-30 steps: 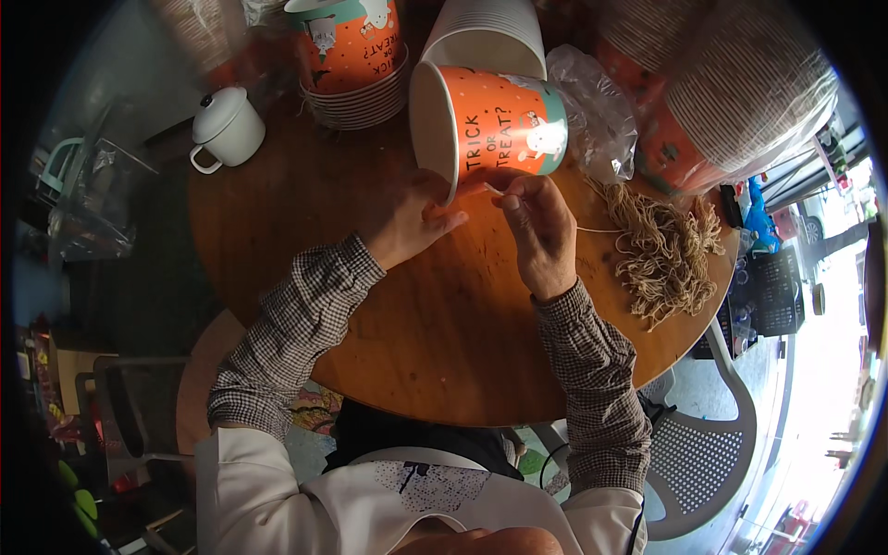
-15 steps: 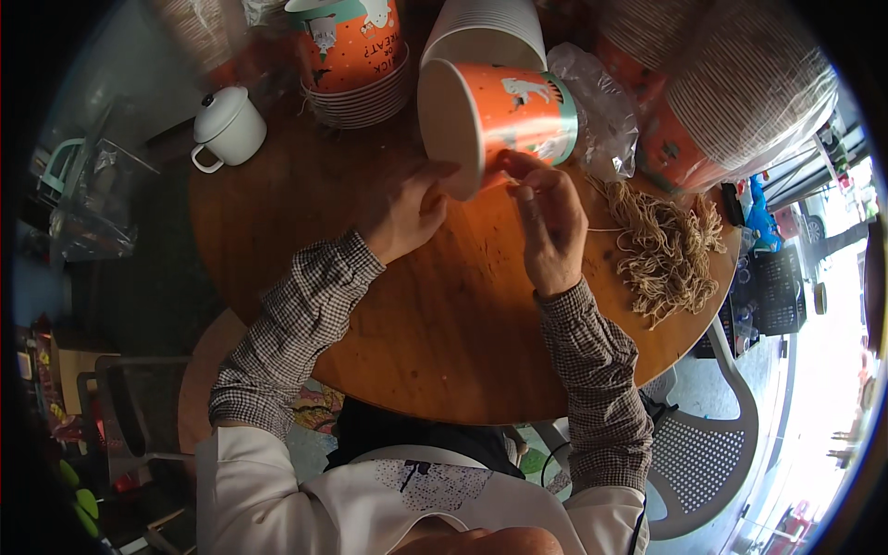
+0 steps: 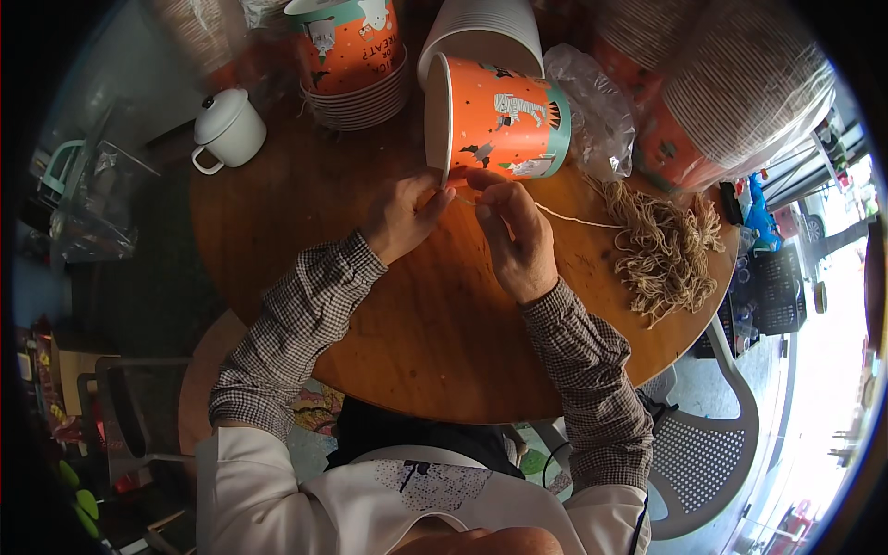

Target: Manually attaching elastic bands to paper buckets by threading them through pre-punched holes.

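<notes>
left hand [image 3: 402,216] gripping orange bucket [image 3: 504,120], right hand [image 3: 472,192] pinching string [image 3: 581,219], stacked bucket [image 3: 344,55] lettered black

Sleeve covers [image 3: 298,324], pair: small dark-and-pale check, creased, gathered at the wrists. Top [image 3: 264,495], one: white, long-sleeved; dark speckled print [image 3: 444,487] on front. Lower garment [image 3: 393,435], one: black. Cord [image 3: 640,525]: thin, dark, beside right white sleeve.

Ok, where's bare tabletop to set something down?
Largest: tabletop between left hand, right hand and near edge. Second: between left sleeve and white mug. Crowded: far side, with orange tub, stacked tubs, plastic bag; right side, with twine heap.
</notes>
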A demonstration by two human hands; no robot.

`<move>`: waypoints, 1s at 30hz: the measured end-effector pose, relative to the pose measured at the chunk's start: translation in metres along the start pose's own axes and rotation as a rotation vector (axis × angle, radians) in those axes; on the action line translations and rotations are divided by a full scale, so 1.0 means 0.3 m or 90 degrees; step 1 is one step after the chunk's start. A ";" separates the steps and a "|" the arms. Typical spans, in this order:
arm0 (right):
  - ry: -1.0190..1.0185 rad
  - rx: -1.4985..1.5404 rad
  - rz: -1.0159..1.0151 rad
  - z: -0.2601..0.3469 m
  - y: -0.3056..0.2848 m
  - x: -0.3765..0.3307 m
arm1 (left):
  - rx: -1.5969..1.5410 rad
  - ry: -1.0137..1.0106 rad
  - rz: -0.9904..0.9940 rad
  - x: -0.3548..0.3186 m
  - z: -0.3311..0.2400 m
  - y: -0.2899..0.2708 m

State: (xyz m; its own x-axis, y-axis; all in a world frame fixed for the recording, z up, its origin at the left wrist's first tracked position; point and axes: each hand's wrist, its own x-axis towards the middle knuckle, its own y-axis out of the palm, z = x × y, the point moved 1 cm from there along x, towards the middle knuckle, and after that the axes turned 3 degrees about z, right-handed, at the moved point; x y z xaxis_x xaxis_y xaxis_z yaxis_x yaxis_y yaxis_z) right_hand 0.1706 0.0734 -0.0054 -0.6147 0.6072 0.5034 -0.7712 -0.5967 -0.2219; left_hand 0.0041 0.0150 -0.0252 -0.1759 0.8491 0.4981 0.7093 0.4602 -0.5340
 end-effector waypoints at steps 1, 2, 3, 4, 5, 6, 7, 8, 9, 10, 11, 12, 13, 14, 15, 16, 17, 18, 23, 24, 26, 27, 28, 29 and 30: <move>-0.003 -0.003 0.000 0.000 -0.002 0.000 | 0.018 -0.011 0.011 0.002 -0.012 -0.005; -0.003 -0.003 -0.001 -0.001 -0.002 -0.001 | 0.036 -0.023 0.022 0.004 -0.017 -0.007; -0.008 0.000 0.000 -0.002 -0.002 -0.001 | 0.036 -0.022 0.023 0.004 -0.014 -0.005; -0.015 0.005 0.003 -0.002 -0.001 -0.001 | 0.037 0.001 0.015 0.004 -0.009 -0.005; -0.015 0.006 0.002 -0.002 0.000 -0.001 | 0.039 0.025 0.008 0.003 -0.007 -0.007; -0.020 0.003 0.007 -0.001 0.002 0.000 | 0.039 0.025 0.008 0.002 -0.004 -0.010; -0.025 0.001 0.012 -0.002 0.002 0.001 | 0.026 0.015 0.026 0.004 -0.005 -0.012; -0.025 0.001 0.011 0.002 0.001 0.000 | 0.012 0.005 0.043 0.006 -0.008 -0.014; -0.014 -0.001 0.016 0.008 0.000 0.000 | 0.012 0.006 0.043 0.009 -0.014 -0.014; -0.002 -0.002 0.020 0.012 -0.001 -0.001 | -0.020 0.045 0.005 0.014 -0.034 -0.016; -0.002 -0.002 0.020 0.012 -0.001 0.000 | -0.053 0.085 -0.034 0.017 -0.046 -0.019; -0.014 -0.009 0.017 0.012 0.000 0.000 | -0.053 0.086 -0.034 0.016 -0.041 -0.020; -0.026 -0.015 0.014 0.014 0.001 0.001 | -0.042 0.036 -0.016 0.014 -0.034 -0.023; -0.027 -0.015 0.014 0.017 0.000 0.001 | -0.031 -0.013 0.002 0.013 -0.030 -0.026; -0.031 -0.037 0.009 0.020 -0.001 0.000 | -0.030 -0.012 0.001 0.012 -0.030 -0.030; -0.033 -0.058 0.003 0.019 -0.003 -0.001 | -0.031 0.021 0.001 0.015 -0.039 -0.036; -0.032 -0.057 0.002 0.020 -0.007 -0.001 | -0.031 0.055 0.001 0.017 -0.044 -0.039; -0.051 -0.072 0.001 0.026 -0.013 0.000 | -0.031 0.055 0.002 0.016 -0.042 -0.032; -0.075 -0.066 0.002 0.059 0.003 -0.002 | -0.166 0.068 -0.085 0.010 -0.020 0.000; -0.148 -0.115 0.025 0.075 0.005 -0.001 | -0.165 0.066 -0.086 0.003 -0.016 -0.003; -0.221 -0.140 0.075 0.096 0.015 -0.011 | -0.133 0.097 -0.034 -0.006 -0.024 -0.007; -0.230 -0.171 0.103 0.094 0.027 -0.019 | -0.133 0.097 -0.034 -0.007 -0.027 -0.004; -0.238 -0.203 0.130 0.093 0.040 -0.026 | -0.133 0.083 -0.007 -0.002 -0.040 0.000; -0.258 -0.205 0.106 0.105 0.057 -0.026 | -0.133 0.068 0.020 0.002 -0.053 0.004; -0.256 -0.207 0.105 0.106 0.065 -0.026 | -0.231 0.028 0.036 0.000 -0.069 0.004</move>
State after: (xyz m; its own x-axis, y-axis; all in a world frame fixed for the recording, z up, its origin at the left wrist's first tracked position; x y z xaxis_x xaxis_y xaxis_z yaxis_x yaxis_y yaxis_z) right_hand 0.1657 0.0404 0.0128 -0.6688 0.2327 0.7061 -0.7209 -0.4352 -0.5394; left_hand 0.0190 0.0101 -0.0116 -0.1063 0.8549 0.5077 0.9140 0.2851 -0.2887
